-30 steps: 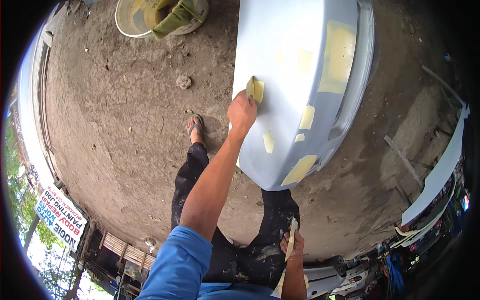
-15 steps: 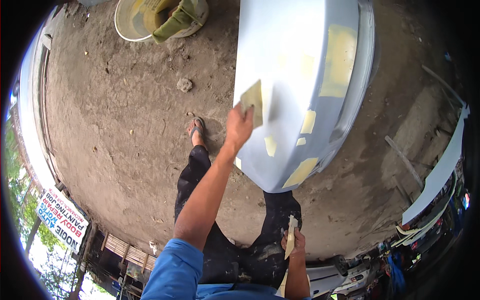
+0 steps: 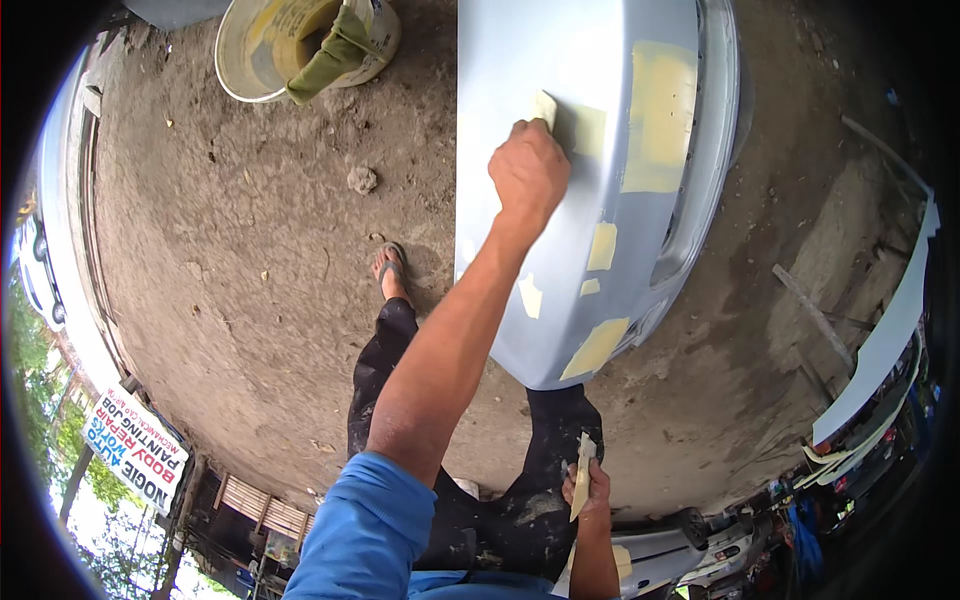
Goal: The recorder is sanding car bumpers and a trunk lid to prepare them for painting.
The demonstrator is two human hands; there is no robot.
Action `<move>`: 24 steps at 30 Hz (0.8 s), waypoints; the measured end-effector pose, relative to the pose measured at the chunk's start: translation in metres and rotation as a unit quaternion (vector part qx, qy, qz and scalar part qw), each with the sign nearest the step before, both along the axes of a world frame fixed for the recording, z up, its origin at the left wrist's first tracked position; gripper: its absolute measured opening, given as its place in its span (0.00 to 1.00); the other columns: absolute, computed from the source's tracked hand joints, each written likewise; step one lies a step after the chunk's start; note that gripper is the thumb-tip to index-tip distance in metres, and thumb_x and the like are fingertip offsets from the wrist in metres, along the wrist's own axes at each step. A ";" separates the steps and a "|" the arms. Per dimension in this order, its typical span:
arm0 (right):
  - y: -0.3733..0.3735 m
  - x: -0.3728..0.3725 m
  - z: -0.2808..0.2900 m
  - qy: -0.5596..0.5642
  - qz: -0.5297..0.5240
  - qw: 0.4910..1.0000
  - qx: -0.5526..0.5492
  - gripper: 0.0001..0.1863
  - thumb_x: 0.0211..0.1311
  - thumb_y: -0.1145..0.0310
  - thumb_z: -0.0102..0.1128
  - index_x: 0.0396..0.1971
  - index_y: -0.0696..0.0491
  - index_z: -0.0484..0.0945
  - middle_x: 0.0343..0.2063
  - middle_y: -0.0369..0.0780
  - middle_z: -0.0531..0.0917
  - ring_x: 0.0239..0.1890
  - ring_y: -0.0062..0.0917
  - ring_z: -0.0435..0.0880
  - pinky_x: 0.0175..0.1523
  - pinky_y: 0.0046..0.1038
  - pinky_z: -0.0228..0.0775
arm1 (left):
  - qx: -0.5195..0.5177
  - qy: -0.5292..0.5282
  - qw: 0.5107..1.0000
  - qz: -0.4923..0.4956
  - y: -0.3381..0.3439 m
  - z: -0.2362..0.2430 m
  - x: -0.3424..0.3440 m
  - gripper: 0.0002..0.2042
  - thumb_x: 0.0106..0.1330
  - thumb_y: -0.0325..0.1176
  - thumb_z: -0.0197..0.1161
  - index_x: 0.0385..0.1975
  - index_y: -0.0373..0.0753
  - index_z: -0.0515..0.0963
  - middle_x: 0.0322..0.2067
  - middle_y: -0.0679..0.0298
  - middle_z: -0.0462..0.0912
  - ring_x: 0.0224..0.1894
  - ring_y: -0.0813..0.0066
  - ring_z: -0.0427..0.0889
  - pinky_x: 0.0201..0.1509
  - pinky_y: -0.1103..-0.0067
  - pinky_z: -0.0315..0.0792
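A pale grey car body panel, shaped like a bumper, lies in front of me with several yellowish putty patches on it. My left hand is closed on a flat, putty-smeared spreader, mostly hidden by the fingers. It is at the panel's upper surface, beside a shaded patch; whether it touches cannot be told. Low at the right, by my right thigh, my right hand grips a thin flat piece coated with yellowish putty.
A whitish bucket with a green cloth over its rim stands at the far left. A stone lies on the dirt ground. Wood strips and a long pale panel lie at the right.
My left hand has moved forward and to the right over the panel, turning the spreader so less of its face shows. My right hand stays by my thigh. The view has shifted slightly.
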State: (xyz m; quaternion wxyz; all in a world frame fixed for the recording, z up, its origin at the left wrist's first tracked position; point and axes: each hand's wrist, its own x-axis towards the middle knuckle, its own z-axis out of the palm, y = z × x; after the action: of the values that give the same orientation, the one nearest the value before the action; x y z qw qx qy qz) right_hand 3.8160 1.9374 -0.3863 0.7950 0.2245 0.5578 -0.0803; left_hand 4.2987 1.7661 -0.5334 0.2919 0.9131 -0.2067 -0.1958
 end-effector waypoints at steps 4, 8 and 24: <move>-0.007 -0.003 0.000 0.004 -0.014 1.000 0.005 0.20 0.69 0.52 0.43 0.53 0.48 0.71 0.33 0.46 0.80 0.28 0.38 0.82 0.27 0.38 0.76 | -0.026 0.122 0.992 -0.011 0.020 0.018 -0.001 0.11 0.60 0.33 0.55 0.36 0.33 0.77 0.26 0.46 0.80 0.31 0.48 0.81 0.37 0.63 0.74; -0.004 -0.007 -0.004 0.037 0.019 0.999 0.008 0.20 0.68 0.52 0.43 0.48 0.50 0.74 0.32 0.46 0.80 0.28 0.38 0.82 0.26 0.37 0.76 | -0.112 0.194 0.972 0.072 0.057 0.008 0.022 0.12 0.59 0.33 0.53 0.35 0.30 0.76 0.28 0.43 0.80 0.35 0.42 0.79 0.40 0.59 0.72; -0.004 0.006 -0.003 0.076 0.043 0.996 0.001 0.20 0.67 0.51 0.45 0.42 0.52 0.76 0.28 0.43 0.81 0.23 0.34 0.81 0.21 0.34 0.73 | -0.026 0.055 0.998 -0.004 -0.017 0.048 -0.022 0.09 0.58 0.31 0.54 0.33 0.33 0.75 0.29 0.46 0.79 0.31 0.45 0.79 0.37 0.60 0.73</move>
State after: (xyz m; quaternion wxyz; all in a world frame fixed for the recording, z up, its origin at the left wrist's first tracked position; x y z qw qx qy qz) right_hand 3.8215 1.9337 -0.3893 0.7528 0.1945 0.6257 -0.0624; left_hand 4.2772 1.7490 -0.4858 0.3260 0.8922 -0.1987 -0.2411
